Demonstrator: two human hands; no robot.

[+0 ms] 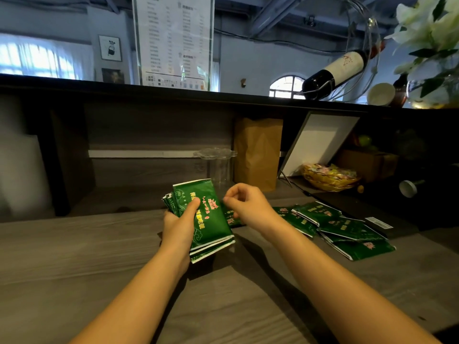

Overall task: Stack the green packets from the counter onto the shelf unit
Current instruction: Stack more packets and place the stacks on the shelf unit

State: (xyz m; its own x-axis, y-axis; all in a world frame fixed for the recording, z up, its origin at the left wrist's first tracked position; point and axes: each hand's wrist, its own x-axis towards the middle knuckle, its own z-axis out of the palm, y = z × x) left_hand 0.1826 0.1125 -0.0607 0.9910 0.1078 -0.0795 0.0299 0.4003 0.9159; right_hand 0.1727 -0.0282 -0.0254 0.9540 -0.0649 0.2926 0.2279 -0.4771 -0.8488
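Observation:
My left hand (180, 225) grips a stack of several green packets (207, 220) above the grey wooden counter (74, 256), thumb lying across the top packet. My right hand (248, 204) hovers just right of the stack with fingers loosely curled, holding nothing. Below it a single green packet (229, 218) lies on the counter, partly hidden by the hand. Several more loose green packets (340, 228) are scattered on the counter to the right.
Against the back wall stand a clear glass vase (218, 167), a brown paper bag (257, 152), a leaning white-framed board (320, 142) and a golden basket of sweets (329, 176). On the dark upper ledge (149, 89) rest a wine bottle (335, 73) and a menu stand (173, 43).

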